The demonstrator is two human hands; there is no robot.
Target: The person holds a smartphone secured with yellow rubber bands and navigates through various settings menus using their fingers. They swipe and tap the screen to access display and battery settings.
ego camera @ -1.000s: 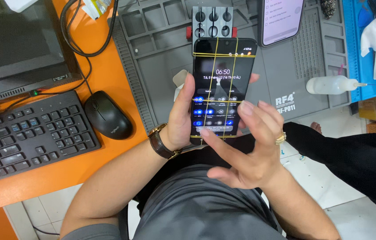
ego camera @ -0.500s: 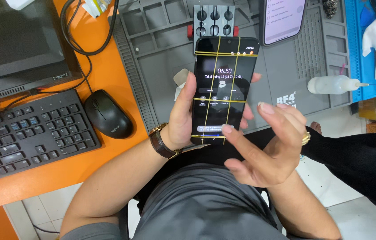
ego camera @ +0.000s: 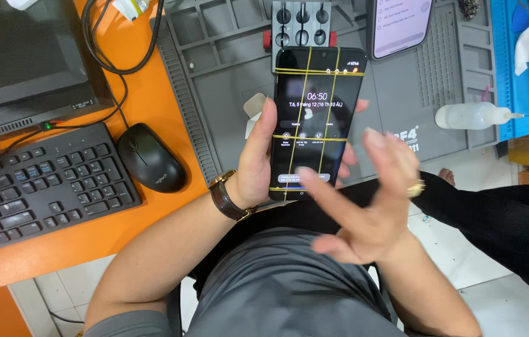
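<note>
Two hands work one rubber-banded phone (ego camera: 314,118): the left hand (ego camera: 258,168) wraps it upright, while the right hand (ego camera: 364,212), spread and empty, lays its forefinger near the screen's bottom edge, mid touch-test; an accurate swipe seems needed next.

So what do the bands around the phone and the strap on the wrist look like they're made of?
The bands look like thin yellow rubber, stretched taut across the phone in the left hand. The watch strap looks like dark brown leather, matte, though faux leather is possible.
</note>
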